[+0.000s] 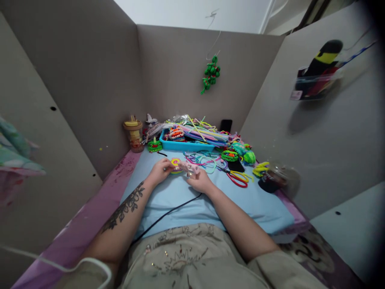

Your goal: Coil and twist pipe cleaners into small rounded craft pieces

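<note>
My left hand [161, 170] has its fingers closed on a small pink-and-yellow pipe-cleaner piece [175, 162], held just above the light blue cloth. My right hand [201, 181] is wrapped round a pale pink patterned glue gun [189, 167], whose front end points left at the piece. A black cord [176, 208] runs from beneath the right hand toward my lap. The contact between the tip and the piece is too small to make out. Loose coloured pipe cleaners [207, 159] lie just beyond both hands.
Behind is a blue tray [188, 146] heaped with pipe cleaners. Red-and-yellow-handled scissors [239, 179] and finished woven pieces [230, 155] lie right; a lidded cup [134, 136] stands back left. Grey panels [180, 72] enclose the table, with a green ornament [211, 75] hanging.
</note>
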